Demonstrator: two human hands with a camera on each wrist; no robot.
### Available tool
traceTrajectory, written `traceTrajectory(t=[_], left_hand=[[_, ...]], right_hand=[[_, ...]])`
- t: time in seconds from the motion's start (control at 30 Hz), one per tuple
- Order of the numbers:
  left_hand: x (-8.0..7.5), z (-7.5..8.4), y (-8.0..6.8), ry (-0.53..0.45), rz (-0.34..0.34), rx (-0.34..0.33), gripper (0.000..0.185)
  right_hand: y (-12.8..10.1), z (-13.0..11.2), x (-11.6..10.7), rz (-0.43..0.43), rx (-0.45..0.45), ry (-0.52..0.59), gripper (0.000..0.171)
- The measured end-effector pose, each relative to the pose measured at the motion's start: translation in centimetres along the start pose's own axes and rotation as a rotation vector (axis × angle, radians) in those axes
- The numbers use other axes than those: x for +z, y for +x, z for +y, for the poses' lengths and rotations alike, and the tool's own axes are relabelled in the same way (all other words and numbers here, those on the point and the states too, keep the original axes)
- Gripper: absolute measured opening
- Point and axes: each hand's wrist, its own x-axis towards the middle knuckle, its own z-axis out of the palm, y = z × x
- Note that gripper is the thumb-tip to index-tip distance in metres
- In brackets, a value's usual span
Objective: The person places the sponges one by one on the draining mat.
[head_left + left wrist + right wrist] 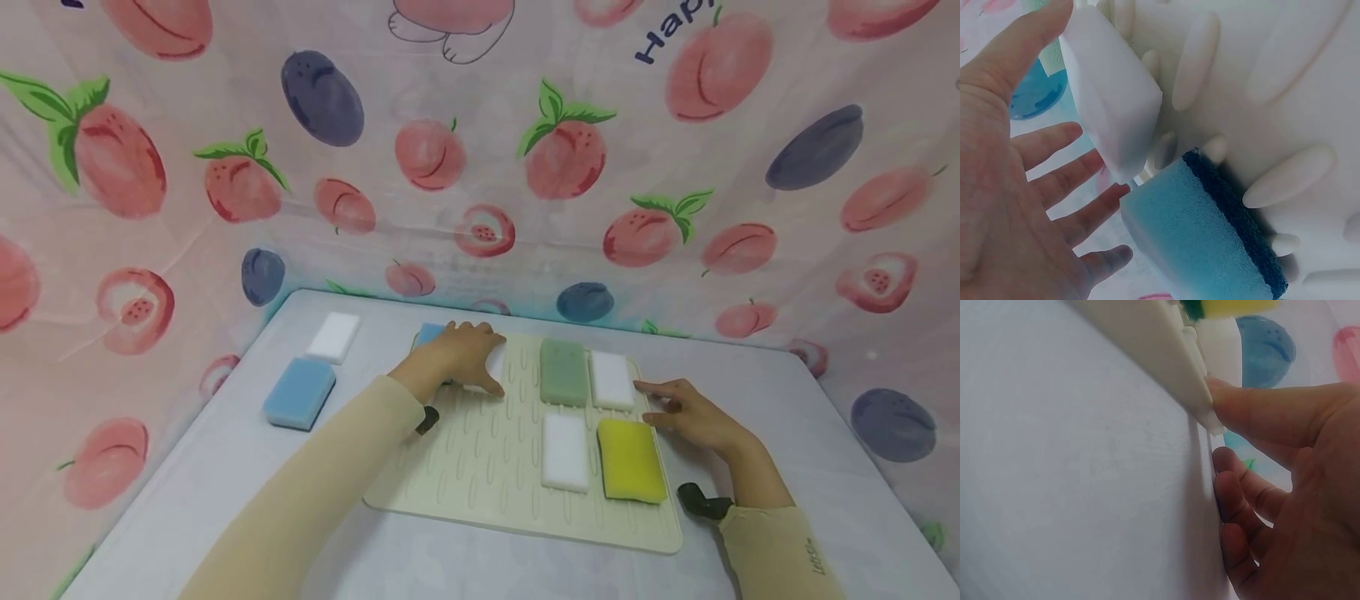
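Note:
A cream ridged mat (480, 467) lies on the white table. Near its back left, my left hand (459, 354) spreads over a white sponge (495, 364), thumb and fingers apart around it. In the left wrist view, the thumb tip is at one end of that white sponge (1113, 87), and a blue sponge with a dark scouring layer (1200, 231) stands beside the fingertips. My right hand (693, 417) is at the mat's right edge. The right wrist view has its thumb (1266, 415) against the mat's rim (1166, 356), other fingers bent by the tabletop.
On the mat's right half lie a green sponge (564, 372), a white sponge (612, 381), another white sponge (565, 452) and a yellow sponge (632, 462). Left of the mat, a blue sponge (300, 393) and a white sponge (333, 337) rest on the table. A fruit-print cloth (465, 192) hangs behind.

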Motion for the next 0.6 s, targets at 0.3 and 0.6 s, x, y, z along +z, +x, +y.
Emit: traceTrajectory(t=[0.3, 0.6], left_hand=[[-0.4, 0.0, -0.7, -0.01, 0.012, 0.009, 0.097], [-0.6, -0.8, -1.3, -0.027, 0.036, 0.013, 0.091]], right_hand=[[-0.4, -0.3, 0.0, 0.001, -0.003, -0.002, 0.065], [-0.4, -0.4, -0.1, 0.001, 0.001, 0.004, 0.065]])
